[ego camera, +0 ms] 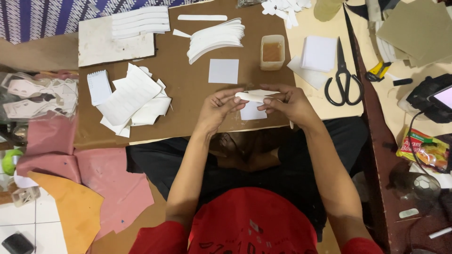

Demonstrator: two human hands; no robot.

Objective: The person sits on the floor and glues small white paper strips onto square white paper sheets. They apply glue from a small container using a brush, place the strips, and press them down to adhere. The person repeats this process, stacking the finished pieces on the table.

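Both hands, left hand point(217, 106) and right hand point(287, 101), fingers pinching opposite ends of a curved white strip point(254, 96) above the near edge of the brown tabletop point(188, 89), over a white square point(252, 112), scissors point(343, 77) toward the right edge.

light: bright, even overhead | shadows: soft | focus: sharp, edges slightly stretched
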